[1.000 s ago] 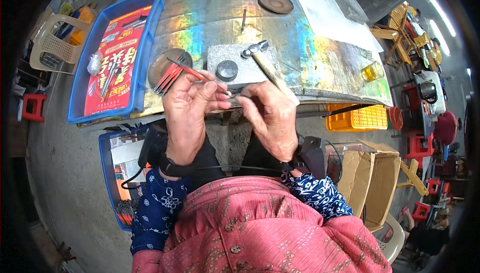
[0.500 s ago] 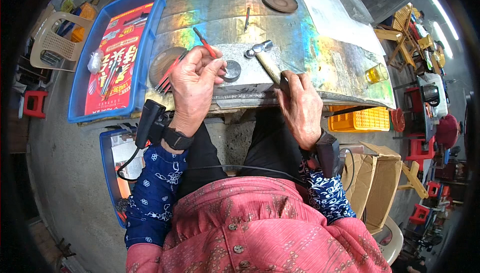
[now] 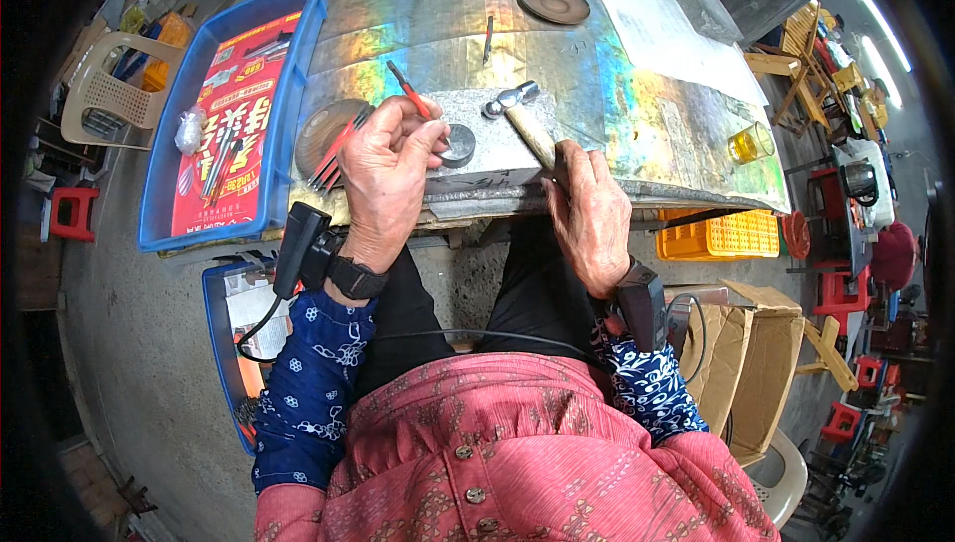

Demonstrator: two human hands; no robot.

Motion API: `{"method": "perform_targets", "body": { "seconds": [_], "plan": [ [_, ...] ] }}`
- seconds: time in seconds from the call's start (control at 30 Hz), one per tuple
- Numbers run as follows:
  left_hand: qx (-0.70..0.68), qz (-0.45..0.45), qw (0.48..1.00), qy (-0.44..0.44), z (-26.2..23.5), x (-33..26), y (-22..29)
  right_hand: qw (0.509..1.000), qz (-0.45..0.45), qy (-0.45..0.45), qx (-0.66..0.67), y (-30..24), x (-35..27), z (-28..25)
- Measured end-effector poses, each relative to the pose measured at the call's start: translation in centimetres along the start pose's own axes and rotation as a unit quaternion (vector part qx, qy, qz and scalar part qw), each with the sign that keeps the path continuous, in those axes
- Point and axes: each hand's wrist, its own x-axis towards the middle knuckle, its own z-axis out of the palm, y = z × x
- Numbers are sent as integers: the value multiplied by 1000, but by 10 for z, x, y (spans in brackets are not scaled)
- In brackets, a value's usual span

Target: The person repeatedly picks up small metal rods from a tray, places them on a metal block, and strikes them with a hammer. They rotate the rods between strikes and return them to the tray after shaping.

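Note:
My left hand (image 3: 383, 169) pinches a thin rod-shaped tool (image 3: 408, 90), red along the shaft with a dark end, which tilts up to the left. Just beneath its fingertips a dark round metal disc (image 3: 458, 144) sits on a pale stone block (image 3: 492, 159). My right hand (image 3: 592, 209) has its fingers closed round the lower handle of a hammer (image 3: 532, 136), whose metal head rests over the block's far edge. Several more thin red rods (image 3: 336, 149) lie beside my left hand, over a brown round plate (image 3: 323, 134); their upper ends are hidden by that hand.
A blue tray (image 3: 284, 144) with red printed sheet stands at left. Farther back on the table lie a brown round plate (image 3: 553, 2), a thin dark rod (image 3: 488, 40) and white sheets (image 3: 662, 25). A glass of yellow liquid (image 3: 751, 144) stands right, above a yellow crate (image 3: 721, 236).
Both hands keep their grips, on the rod and on the hammer. The right hand has shifted very slightly, and the whole view has moved a little.

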Motion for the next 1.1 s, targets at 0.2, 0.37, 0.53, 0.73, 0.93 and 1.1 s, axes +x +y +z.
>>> {"method": "perform_targets", "body": {
  "seconds": [0.2,0.37,0.53,0.73,0.93,1.1],
  "plan": [
    [38,22,999,28,5,-2,0,1000,20,-3,-8,0,-2,3],
    [173,119,977,34,9,-7,0,997,-19,40,-55,-5,4,-2],
    [203,149,967,36,9,-8,4,987,-1,73,141,-18,11,-48],
    [216,158,963,32,10,-7,8,984,-83,56,148,-41,25,-96],
    [233,169,956,50,11,-9,8,980,-136,35,142,-61,32,-113],
    [232,170,956,55,11,-9,6,960,-164,145,175,-72,33,-126]
  ]
}}
